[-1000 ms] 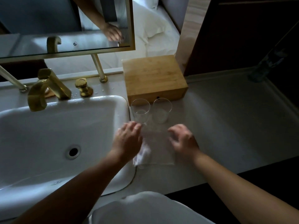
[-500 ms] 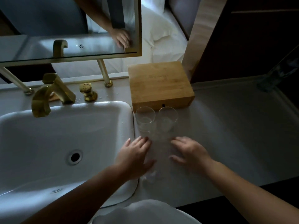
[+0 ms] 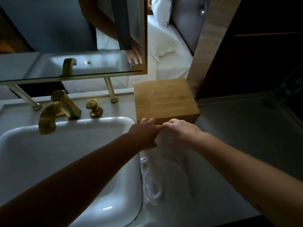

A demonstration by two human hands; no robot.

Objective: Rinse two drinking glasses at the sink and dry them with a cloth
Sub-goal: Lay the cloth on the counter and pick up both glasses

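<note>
Both hands [image 3: 145, 134] [image 3: 178, 133] moved forward, fingers curled; grip unclear. Cloth [image 3: 162, 174] long axis toward viewer.

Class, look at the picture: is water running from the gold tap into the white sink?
No: the spout of the gold tap shows no stream, and the white sink beneath it has no splash.

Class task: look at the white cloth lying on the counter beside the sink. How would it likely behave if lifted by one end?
The white cloth lies wrinkled and follows the counter, so it would probably hang limp. It looks thin, so likely light. Its textured edge suggests it would grip rather than slip.
</note>
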